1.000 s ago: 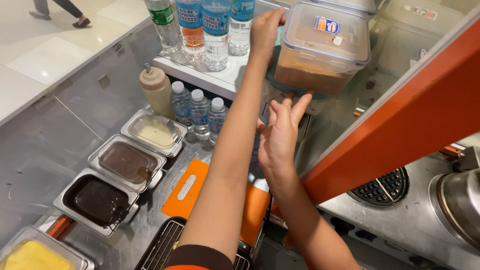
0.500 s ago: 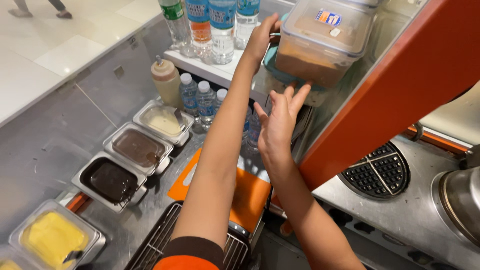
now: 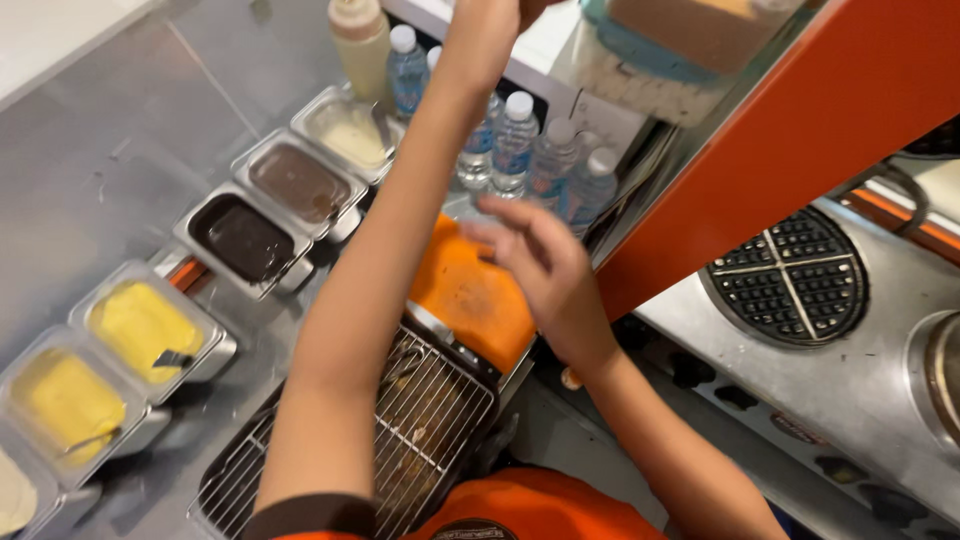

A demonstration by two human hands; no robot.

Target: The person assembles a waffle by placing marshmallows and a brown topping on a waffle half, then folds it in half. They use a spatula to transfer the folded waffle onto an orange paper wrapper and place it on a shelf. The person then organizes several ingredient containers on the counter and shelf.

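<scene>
From the head camera, the risk sits at the top of the frame. The left hand (image 3: 490,15) reaches up to the plastic tub (image 3: 690,35) of brownish contents on the raised shelf, above the row of small water bottles (image 3: 520,150). The fingers run out of the frame, so whether they grip the tub or only touch it cannot be told. If the tub is drawn off the shelf by one hand at full stretch, it could tip and fall onto the bottles, or further down onto the orange board (image 3: 470,295) and the wire rack (image 3: 400,430). The stretched forearm also passes close over the bottle caps, so a sideways sweep could knock one over toward the sauce pans.

The left arm is nearly straight, running from the lower edge of the frame over the rack and board up to the shelf. The right hand (image 3: 545,265) hovers just below the bottles and over the far end of the orange board, fingers loosely spread and slightly curled, holding nothing, blurred. Its forearm slants down to the right, past the round waffle iron (image 3: 785,275).

Left of the orange board lie steel pans: one of dark chocolate sauce (image 3: 242,237), one of lighter brown spread (image 3: 298,182), and yellow custard (image 3: 145,325) nearer the wearer.
</scene>
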